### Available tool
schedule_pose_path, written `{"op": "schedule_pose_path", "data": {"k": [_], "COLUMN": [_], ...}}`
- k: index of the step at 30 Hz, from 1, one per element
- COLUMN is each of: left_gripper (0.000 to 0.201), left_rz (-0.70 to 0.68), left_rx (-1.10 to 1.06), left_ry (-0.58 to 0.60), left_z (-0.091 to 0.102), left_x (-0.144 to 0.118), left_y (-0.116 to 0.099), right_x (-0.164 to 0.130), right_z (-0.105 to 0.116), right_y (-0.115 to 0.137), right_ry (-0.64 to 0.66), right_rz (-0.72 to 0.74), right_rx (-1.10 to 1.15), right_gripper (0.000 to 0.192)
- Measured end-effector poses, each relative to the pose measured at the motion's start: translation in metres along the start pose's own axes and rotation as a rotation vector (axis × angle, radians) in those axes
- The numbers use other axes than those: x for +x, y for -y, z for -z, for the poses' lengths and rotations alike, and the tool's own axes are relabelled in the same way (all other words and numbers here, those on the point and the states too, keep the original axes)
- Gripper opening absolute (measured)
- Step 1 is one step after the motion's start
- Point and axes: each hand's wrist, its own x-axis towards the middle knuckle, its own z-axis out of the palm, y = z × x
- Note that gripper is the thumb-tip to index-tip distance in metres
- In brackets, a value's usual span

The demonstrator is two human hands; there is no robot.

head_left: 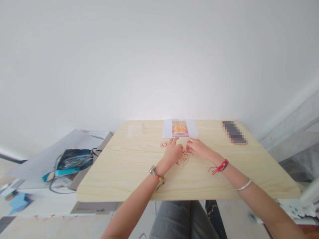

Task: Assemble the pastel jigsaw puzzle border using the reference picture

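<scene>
Both hands meet mid-table over a small cluster of puzzle pieces [183,158], pale orange/pink. Cluster runs approx diagonally, from near-left up twd the right hand. Left hand [172,152] lies knuckles-up w/ fingers curled, touching the pieces; can't tell if it pinches any. Right hand [196,148] has fingertips bent down at the cluster's top edge; grip also unclear. A few loose pieces [163,144] sit just left of the left hand. Reference picture [179,128] lies flat at the wooden table's [119,172] far edge, long axis left-right. Phone [234,132] far right, blurred.
</scene>
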Motion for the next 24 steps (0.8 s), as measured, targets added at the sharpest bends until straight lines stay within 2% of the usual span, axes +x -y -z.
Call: {"op": "schedule_pose_path", "data": {"k": [5,8,17,24], "left_gripper": [0.01,0.012,0.009,0.005], "left_rz": [0.018,0.027,0.005,0.005], "left_rx": [0.017,0.003,-0.056,0.004], "left_ry": [0.012,0.003,-0.124,-0.191], "left_z": [-0.001,0.001,0.012,0.029], "left_x": [0.003,0.001,0.002,-0.008], "left_y": [-0.003,-0.002,0.001,0.019], "right_x": [0.0,-0.002,0.002,0.024], "right_z": [0.004,0.009,0.023,0.016], "right_y": [0.003,0.004,0.008,0.017], "right_ry": [0.021,-0.016,-0.138,-0.159], "right_rz": [-0.013,0.004,0.033,0.083], "right_rx": [-0.03,-0.045,0.017,0.06], "right_gripper": [0.01,0.01,0.008,0.008]}}
